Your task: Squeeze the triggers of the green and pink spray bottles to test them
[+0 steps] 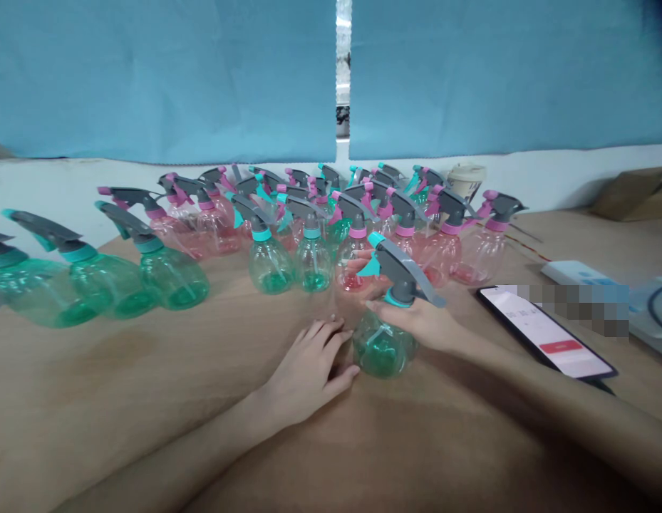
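My right hand grips a green spray bottle around its neck, just under the grey and turquoise trigger head. The bottle stands nearly upright, its nozzle pointing away to the left. My left hand lies low over the table, fingers spread, just left of the bottle. Whether its fingertips touch the bottle I cannot tell. Beyond my hands are a green spray bottle with a turquoise collar and a pink spray bottle with a pink collar, partly behind my right fingers.
Several green spray bottles form a row at the left. Behind, many pink and green ones crowd toward the wall. A phone lies on the wooden table at right, near a white device, a paper cup and a cardboard box.
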`<state>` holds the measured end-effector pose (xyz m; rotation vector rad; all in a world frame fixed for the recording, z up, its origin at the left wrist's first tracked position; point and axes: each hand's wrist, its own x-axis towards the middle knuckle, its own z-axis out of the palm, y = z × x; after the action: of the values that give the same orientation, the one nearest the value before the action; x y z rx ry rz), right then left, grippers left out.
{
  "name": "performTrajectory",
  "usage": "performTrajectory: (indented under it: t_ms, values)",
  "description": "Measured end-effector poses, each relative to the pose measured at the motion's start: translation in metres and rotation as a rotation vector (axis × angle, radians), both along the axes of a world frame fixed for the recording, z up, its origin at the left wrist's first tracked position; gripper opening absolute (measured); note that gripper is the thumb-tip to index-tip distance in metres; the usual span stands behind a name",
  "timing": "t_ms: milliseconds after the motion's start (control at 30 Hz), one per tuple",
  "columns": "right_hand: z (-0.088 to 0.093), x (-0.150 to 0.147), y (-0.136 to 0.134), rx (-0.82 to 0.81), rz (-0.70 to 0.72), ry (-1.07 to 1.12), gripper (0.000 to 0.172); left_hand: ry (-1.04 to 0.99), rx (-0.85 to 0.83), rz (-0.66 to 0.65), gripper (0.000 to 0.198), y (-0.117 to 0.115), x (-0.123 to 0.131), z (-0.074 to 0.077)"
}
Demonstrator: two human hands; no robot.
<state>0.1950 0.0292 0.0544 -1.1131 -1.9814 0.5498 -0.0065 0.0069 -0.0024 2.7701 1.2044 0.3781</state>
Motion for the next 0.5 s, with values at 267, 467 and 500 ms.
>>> performTrajectory:
  t_ms: [267,467,500]
  values:
    - [0.0,0.0,0.002,-0.094,0.071,0.091,0.031,-0.014,0.006,-0.012,0.041,0.0,0.0,-0.001]
    - [0.007,-0.002,0.0,-0.081,0.064,0.116,0.024,-0.018,0.003,-0.005,0.042,0.0,0.0,-0.001]
    - [0.008,-0.002,0.0,-0.07,0.072,0.134,0.023,-0.017,0.003,-0.004,0.042,0.0,-0.001,-0.001]
